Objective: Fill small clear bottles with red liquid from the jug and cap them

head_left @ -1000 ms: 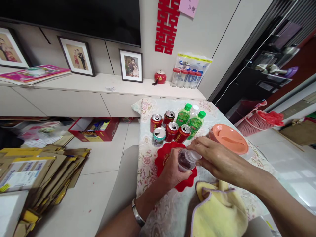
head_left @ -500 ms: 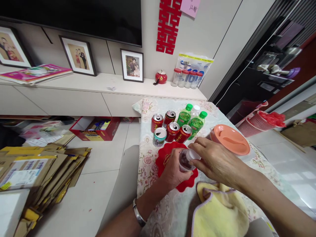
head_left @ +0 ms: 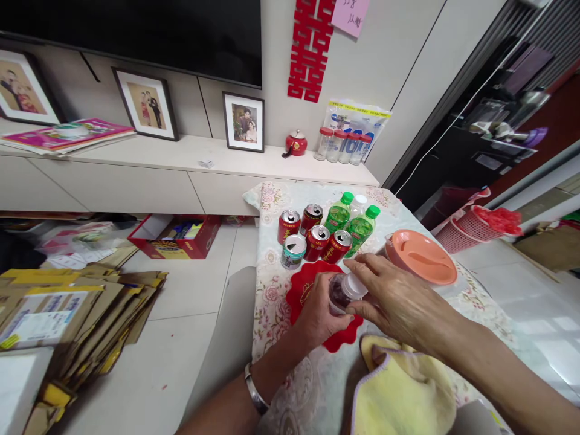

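Note:
My left hand (head_left: pixel 319 314) is wrapped around a small clear bottle (head_left: pixel 339 294) with dark contents, held tilted over a red scalloped plate (head_left: pixel 302 285). My right hand (head_left: pixel 393 300) is closed on the bottle's white cap (head_left: pixel 354 285). A silver bracelet (head_left: pixel 254 391) sits on my left wrist. Just beyond the plate stand several red cans (head_left: pixel 316 239), one pale can (head_left: pixel 292 250) and green bottles (head_left: pixel 338 214).
A yellow cloth (head_left: pixel 403 393) lies near the table's front edge. An orange lid (head_left: pixel 423 256) covers a container at the right. Flattened cardboard (head_left: pixel 67 314) is piled on the floor at left. A low cabinet (head_left: pixel 136 172) with framed photos runs along the wall.
My right hand has shifted its fingers slightly around the cap. The bottle and my left hand stay over the red plate.

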The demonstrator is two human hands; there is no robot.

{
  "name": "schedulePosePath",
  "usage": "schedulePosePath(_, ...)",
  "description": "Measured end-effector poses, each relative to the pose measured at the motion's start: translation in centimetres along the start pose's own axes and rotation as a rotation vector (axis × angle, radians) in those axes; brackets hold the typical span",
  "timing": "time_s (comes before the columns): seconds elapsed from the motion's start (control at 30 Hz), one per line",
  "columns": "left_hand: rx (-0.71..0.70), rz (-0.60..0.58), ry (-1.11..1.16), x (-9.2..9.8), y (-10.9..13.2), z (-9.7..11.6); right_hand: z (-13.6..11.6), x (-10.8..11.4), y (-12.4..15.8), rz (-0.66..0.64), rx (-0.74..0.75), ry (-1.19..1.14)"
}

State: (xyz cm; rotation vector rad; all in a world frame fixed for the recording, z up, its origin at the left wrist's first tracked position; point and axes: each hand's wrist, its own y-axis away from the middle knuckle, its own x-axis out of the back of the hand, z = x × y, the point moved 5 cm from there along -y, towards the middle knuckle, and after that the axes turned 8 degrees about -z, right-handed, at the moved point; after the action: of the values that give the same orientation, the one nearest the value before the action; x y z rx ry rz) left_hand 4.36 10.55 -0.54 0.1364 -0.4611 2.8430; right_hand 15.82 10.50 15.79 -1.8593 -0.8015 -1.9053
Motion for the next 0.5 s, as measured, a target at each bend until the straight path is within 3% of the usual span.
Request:
schedulePosePath(0.13, 0.027, 0.0, -0.038, 0.1, 0.0, 0.3, 0.0, 0.3, 0.5, -0.035, 0.141, -0.136)
schedulePosePath(0.5, 0.025, -0.021, 0.012, 0.1, 0.0, 0.1, 0.8, -1.1, -0.4, -0.076, -0.137, 0.069)
